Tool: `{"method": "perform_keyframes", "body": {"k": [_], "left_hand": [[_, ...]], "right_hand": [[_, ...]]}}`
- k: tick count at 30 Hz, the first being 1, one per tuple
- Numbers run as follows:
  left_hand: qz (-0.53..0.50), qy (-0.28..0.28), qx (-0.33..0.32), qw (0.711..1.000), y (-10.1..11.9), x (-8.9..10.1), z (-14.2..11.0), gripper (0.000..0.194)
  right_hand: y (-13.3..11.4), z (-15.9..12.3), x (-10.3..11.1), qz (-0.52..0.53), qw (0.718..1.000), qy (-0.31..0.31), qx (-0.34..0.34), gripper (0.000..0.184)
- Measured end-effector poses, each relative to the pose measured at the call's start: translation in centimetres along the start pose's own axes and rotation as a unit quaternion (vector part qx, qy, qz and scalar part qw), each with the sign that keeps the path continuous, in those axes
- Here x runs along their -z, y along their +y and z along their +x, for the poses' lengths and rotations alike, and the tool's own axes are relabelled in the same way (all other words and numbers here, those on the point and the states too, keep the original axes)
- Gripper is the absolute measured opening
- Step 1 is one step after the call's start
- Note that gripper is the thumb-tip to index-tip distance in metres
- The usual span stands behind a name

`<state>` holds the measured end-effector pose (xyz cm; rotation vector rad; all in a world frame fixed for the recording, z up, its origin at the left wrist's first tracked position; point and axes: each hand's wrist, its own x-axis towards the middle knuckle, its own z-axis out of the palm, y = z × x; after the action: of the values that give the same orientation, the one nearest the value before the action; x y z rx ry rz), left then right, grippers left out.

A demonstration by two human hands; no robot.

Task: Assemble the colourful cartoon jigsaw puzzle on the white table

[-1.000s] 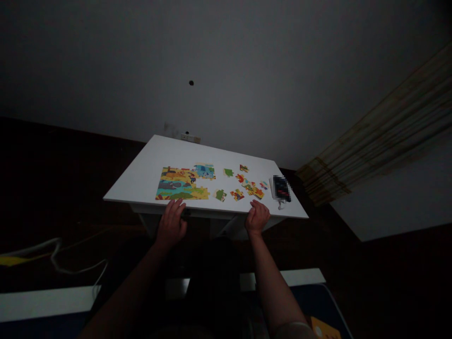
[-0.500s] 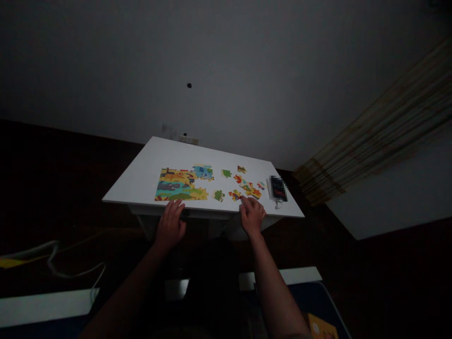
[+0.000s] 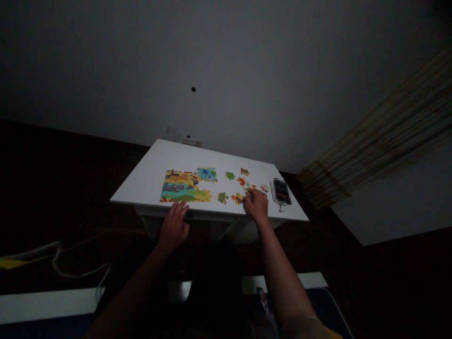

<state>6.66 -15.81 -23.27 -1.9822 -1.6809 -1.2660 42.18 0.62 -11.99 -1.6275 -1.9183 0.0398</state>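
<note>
A partly joined jigsaw puzzle (image 3: 180,187) with yellow, teal and blue animal pictures lies on the left of the white table (image 3: 137,181). My left hand (image 3: 174,225) rests on the front edge just below it, fingers stretched out and holding nothing. Over the loose pieces on the right, my right hand (image 3: 257,205) has its fingers curled down onto a colourful jigsaw piece (image 3: 250,187), which they partly cover. Close by lie a red and yellow piece (image 3: 238,198), a green piece (image 3: 222,197), another green piece (image 3: 230,175) and a brownish piece (image 3: 245,172).
A dark, pixelated item (image 3: 282,191) with a white edge and cord lies at the table's right end. Behind the table are a grey wall (image 3: 247,94) and a wall socket (image 3: 191,141). A striped curtain (image 3: 370,132) hangs at the right.
My right hand has moved forward from the table's front edge onto the loose pieces, and its fingers have curled in. My left hand stays at the edge. The view has shifted slightly.
</note>
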Motion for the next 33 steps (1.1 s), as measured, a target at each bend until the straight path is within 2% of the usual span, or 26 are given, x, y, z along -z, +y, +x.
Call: {"method": "perform_keyframes", "body": {"k": [5,7,9,13,20,27,33], "left_hand": [[0.0,0.004,-0.004,1.0,-0.1,0.0,-0.1,0.082],[0.007,-0.001,-0.011,1.0,-0.2,0.0,-0.1,0.082],[0.015,-0.005,-0.016,1.0,-0.3,0.1,-0.1,0.082],[0.011,0.001,-0.024,1.0,-0.4,0.0,-0.2,0.083],[0.007,0.005,0.002,1.0,-0.5,-0.7,-0.5,0.084],[-0.007,-0.002,-0.005,1.0,-0.4,-0.5,-0.6,0.087],[0.001,-0.016,0.006,1.0,-0.1,-0.1,-0.3,0.082]], "right_hand": [[-1.0,4.2,-1.0,-0.047,0.997,-0.049,-0.031,0.057],[-1.5,5.2,-1.8,-0.06,0.994,-0.068,-0.056,0.064],[-1.8,5.7,-2.5,-0.067,0.992,-0.08,-0.07,0.063],[-1.6,5.9,-3.4,-0.063,0.993,-0.072,-0.072,0.05],[-0.8,5.6,-3.6,-0.048,0.995,-0.044,-0.074,0.046],[-0.3,5.2,-3.2,0.02,0.998,0.016,-0.063,0.059],[-0.3,5.0,-2.7,0.041,0.995,0.039,-0.077,0.077]]}}
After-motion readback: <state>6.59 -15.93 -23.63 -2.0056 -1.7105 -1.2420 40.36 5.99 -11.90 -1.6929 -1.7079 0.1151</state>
